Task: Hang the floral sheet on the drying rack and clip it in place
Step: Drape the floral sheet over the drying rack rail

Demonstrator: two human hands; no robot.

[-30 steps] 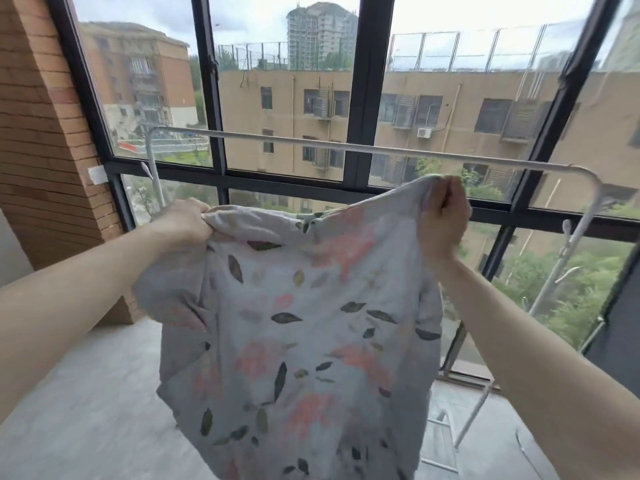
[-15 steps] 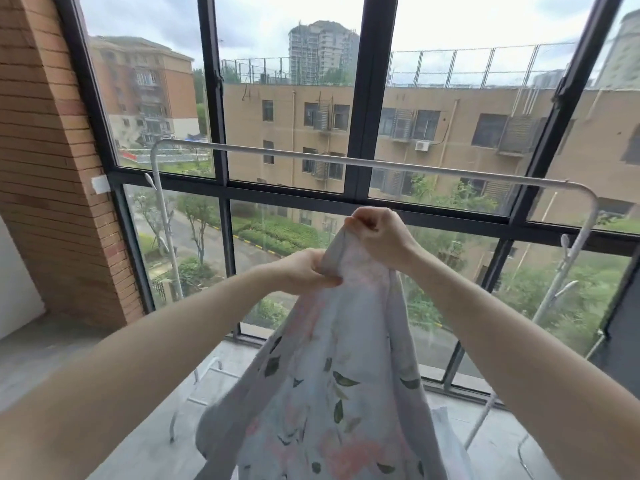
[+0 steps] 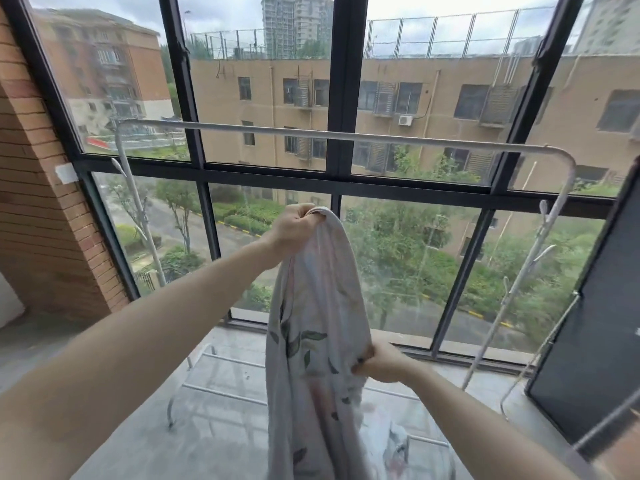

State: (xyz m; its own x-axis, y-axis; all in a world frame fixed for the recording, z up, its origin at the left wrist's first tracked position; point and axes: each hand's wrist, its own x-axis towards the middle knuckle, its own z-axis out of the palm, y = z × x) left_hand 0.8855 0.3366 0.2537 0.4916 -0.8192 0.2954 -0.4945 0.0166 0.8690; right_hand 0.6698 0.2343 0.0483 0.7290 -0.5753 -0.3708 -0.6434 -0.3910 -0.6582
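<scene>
Your left hand [image 3: 294,226] grips the bunched top of the floral sheet [image 3: 318,327], fingers curled tight round the fabric, and holds it up below the white top bar of the drying rack [image 3: 346,136], apart from it. Your right hand [image 3: 379,362] pinches the sheet's edge lower down, near your body. The cloth hangs in a long fold between both hands, in front of the black-framed window [image 3: 341,98] and above the concrete floor [image 3: 214,434].

Soft overcast daylight enters through the far black-framed glass window [image 3: 337,98]; wide-angle bending at edges; slight overall blur.
</scene>
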